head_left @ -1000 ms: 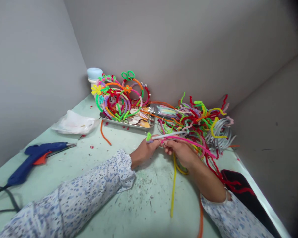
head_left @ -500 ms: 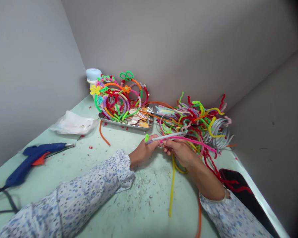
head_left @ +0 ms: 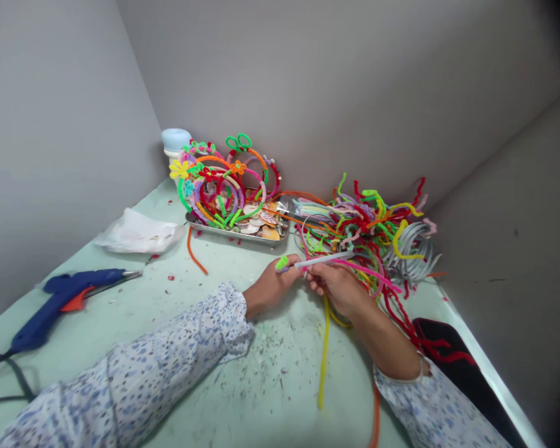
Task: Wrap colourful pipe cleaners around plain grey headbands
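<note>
My left hand [head_left: 274, 281] is closed around the wrapped end of a thin pale grey headband [head_left: 329, 257]. A bright green fuzzy tip [head_left: 282, 263], with a bit of purple beside it, pokes out above that thumb. Close on the right, my right hand [head_left: 340, 289] pinches a hot pink pipe cleaner [head_left: 371, 272] against the band. The pink strand trails off to the right over the heap, and a short pink length stands up between the hands. The fingers hide where strand and band meet.
Behind the hands, a metal tray [head_left: 242, 235] holds finished headbands [head_left: 219, 186] and flat cutouts. Tangled pipe cleaners [head_left: 368, 218] lie to the right, beside grey bands [head_left: 413, 249] and a dark phone-like object [head_left: 457, 367]. Leftward are a blue glue gun [head_left: 60, 302] and a plastic bag [head_left: 137, 231].
The headband and its green tip have shifted slightly right and tilted. The pink strand's trailing end has swung a little leftward, and a pink piece now stands up between the hands.
</note>
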